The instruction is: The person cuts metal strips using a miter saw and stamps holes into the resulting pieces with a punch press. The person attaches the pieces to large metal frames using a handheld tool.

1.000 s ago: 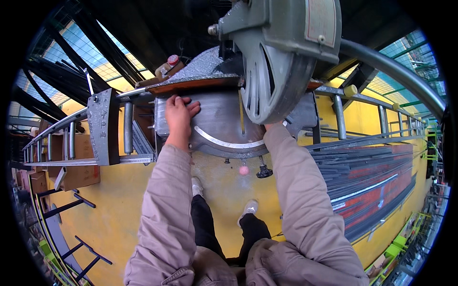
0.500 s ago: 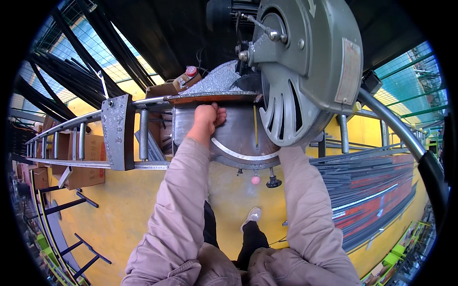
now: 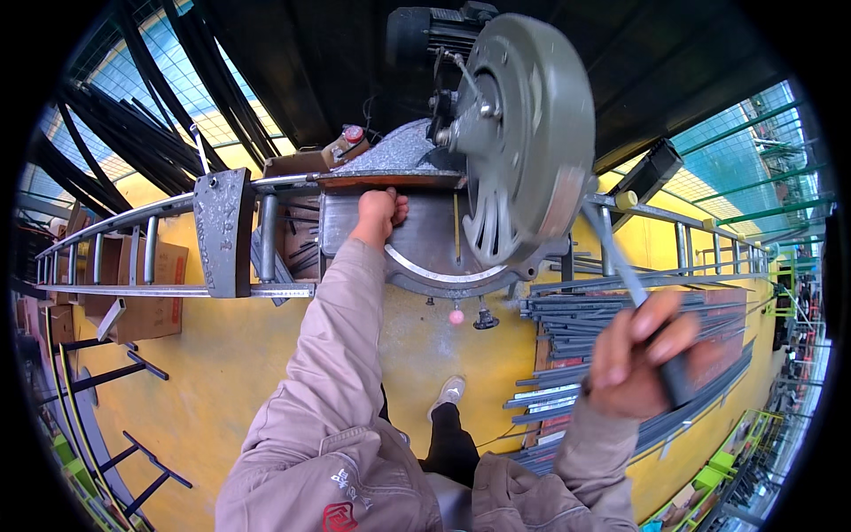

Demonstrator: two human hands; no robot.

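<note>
My left hand (image 3: 378, 213) is closed against the upright fence (image 3: 390, 180) of a cut-off saw, over its round metal table (image 3: 425, 226). Whatever its fingers may hold is hidden. The grey-green saw head (image 3: 541, 124) stands to the right of that hand, its slotted guard hanging over the table. My right hand (image 3: 643, 359), blurred by motion, is wrapped round the black grip (image 3: 675, 379) of the saw's metal lever (image 3: 620, 266). A pink knob (image 3: 456, 316) and a black knob (image 3: 486, 319) sit at the table's front.
Roller conveyors (image 3: 133, 291) extend from both sides of the saw, the left one bearing a dark metal stop plate (image 3: 223, 235). Dark bars (image 3: 603, 319) lie in a pile on the right. Shavings (image 3: 394, 151) heap behind the fence. Black stands (image 3: 133, 461) stand at lower left.
My right hand, earlier hidden behind the saw guard, has come out and taken hold of the lever grip. The saw head appears lower, and the lever has swung down. My left hand stays by the fence.
</note>
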